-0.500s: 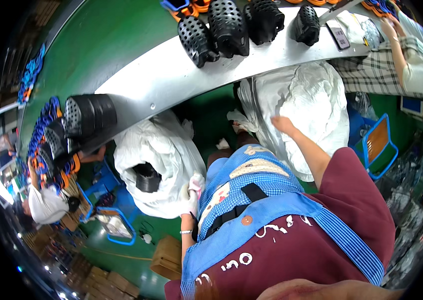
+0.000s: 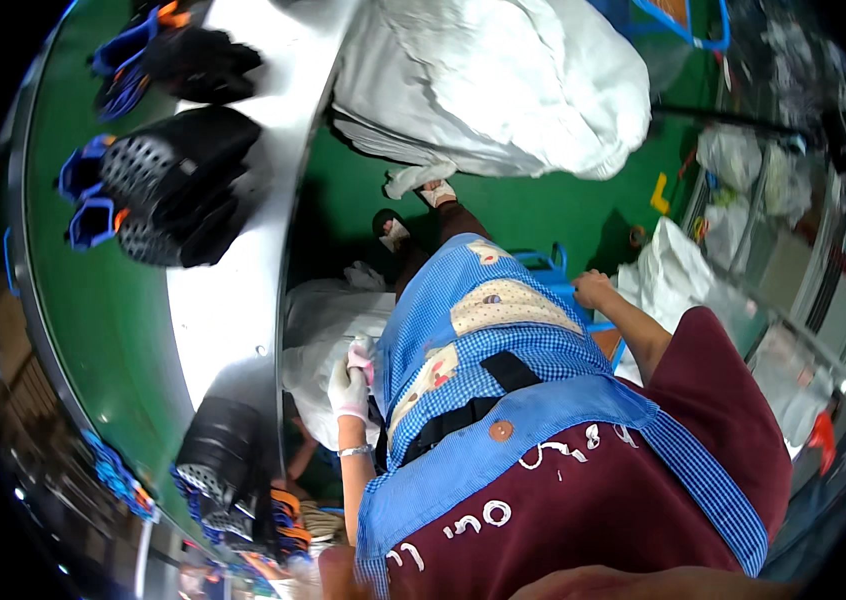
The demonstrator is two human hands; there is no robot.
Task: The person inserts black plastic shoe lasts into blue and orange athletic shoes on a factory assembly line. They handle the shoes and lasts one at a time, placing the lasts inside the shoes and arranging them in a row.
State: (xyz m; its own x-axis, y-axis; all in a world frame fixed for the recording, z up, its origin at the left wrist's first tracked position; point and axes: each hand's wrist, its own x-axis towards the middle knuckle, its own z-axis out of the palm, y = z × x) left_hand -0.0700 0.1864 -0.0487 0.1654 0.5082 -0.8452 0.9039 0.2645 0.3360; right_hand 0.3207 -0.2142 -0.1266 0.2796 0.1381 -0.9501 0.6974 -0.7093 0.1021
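Observation:
My left hand (image 2: 348, 388), in a white glove, is closed around a small pink cloth-like thing (image 2: 360, 362) at the left side of my blue checked apron. Right beside that hand is a white sack (image 2: 328, 325), partly under the metal bench edge. My bare right hand (image 2: 595, 290) hangs at my right with curled fingers, close to a blue-framed chair (image 2: 608, 342). Whether it grips the chair or anything else cannot be made out. Ahead of me a large, full white sack (image 2: 513, 85) stands on the green floor.
A metal-edged bench (image 2: 228, 340) runs along my left. On it and the green belt (image 2: 123, 340) sit black perforated clogs (image 2: 178, 165), blue straps and a stack of black shoe parts (image 2: 223, 450). Plastic bags (image 2: 728, 155) fill a rack at right. A white bag (image 2: 668, 270) lies near my right hand.
My view and body have turned to the right, so the bench now runs along my left. My right hand has left the large white sack and is beside the chair. The left keeps the pink thing.

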